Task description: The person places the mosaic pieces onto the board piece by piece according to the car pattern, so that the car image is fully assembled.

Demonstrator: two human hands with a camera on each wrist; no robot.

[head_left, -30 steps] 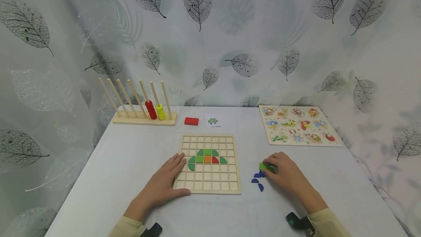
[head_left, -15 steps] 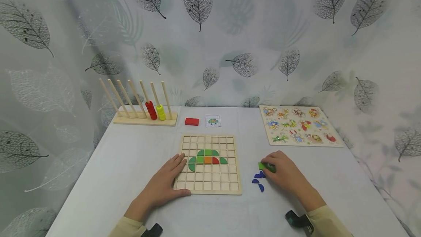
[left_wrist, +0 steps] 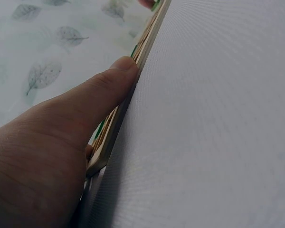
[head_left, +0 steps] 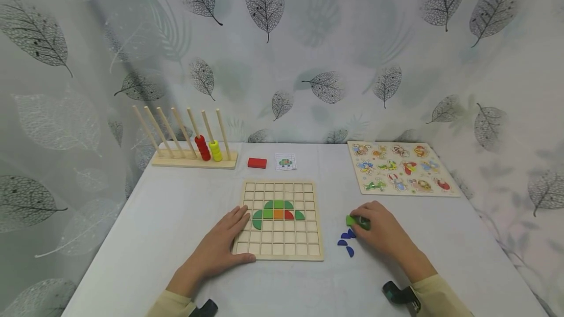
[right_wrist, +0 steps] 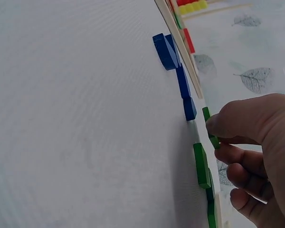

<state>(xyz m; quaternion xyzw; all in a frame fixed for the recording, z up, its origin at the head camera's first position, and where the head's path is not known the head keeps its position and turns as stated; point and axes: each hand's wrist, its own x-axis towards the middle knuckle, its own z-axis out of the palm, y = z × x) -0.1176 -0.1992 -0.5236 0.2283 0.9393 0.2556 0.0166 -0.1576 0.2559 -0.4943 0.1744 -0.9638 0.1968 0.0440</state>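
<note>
A wooden grid board lies in the middle of the table, with green, orange and red tiles set in its cells. My left hand rests at its left front corner, fingers over the left rim and the thumb against the front edge. To the right of the board, my right hand pinches a green tile between thumb and fingers. Other green tiles lie beneath this hand on the cloth. Several blue curved tiles are scattered just in front and left of it.
Behind the board are a red block and a small pattern card. A peg stand with red and yellow beads stands at the back left. An insect puzzle board lies at the back right, before a leaf-print curtain.
My right hand has shifted very slightly left, tilting the green tile in its fingertips. My left hand stays at the board's corner, and the tiles in the grid have not moved.
</note>
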